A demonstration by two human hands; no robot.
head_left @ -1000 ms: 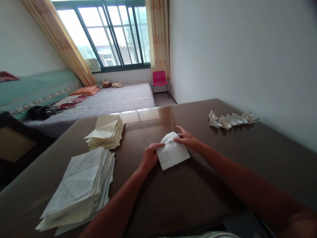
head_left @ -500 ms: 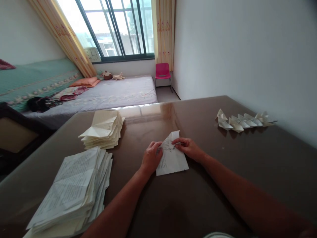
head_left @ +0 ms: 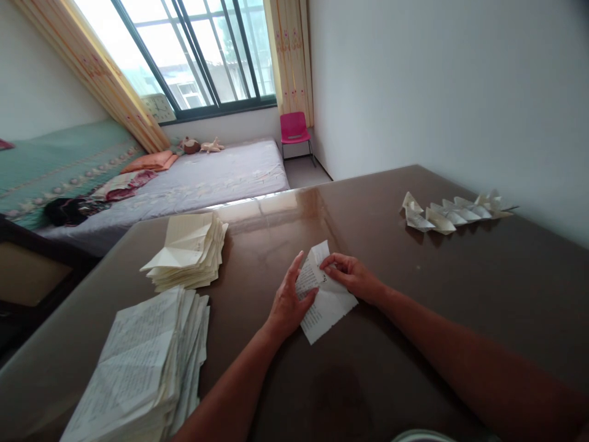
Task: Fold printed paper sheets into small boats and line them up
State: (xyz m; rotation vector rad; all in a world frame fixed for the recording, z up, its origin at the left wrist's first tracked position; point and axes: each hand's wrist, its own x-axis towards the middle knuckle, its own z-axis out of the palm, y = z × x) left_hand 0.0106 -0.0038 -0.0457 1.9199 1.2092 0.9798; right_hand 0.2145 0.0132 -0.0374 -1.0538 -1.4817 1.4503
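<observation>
A printed sheet of paper (head_left: 329, 307) lies at an angle on the brown table, its upper corner folded over and its lower edge ragged. My left hand (head_left: 289, 301) rests at the sheet's left side, fingers stretched and apart, the thumb lying over the print. At the right edge, my right hand (head_left: 352, 274) pinches the paper near the fold between thumb and fingers. Part of the sheet's left edge is hidden behind my left hand.
Printed sheets form a tall stack (head_left: 133, 362) at the left front, with a cream paper stack (head_left: 188, 248) behind it. Several folded paper pieces (head_left: 453, 213) stand in a row at the right. A round rim (head_left: 421, 436) shows at the bottom edge. Beyond the table is a bed (head_left: 239, 169).
The sheet has turned, its lower edge now slanting up to the right. My left hand's fingers have opened from their grip and spread, while my right hand keeps its pinch.
</observation>
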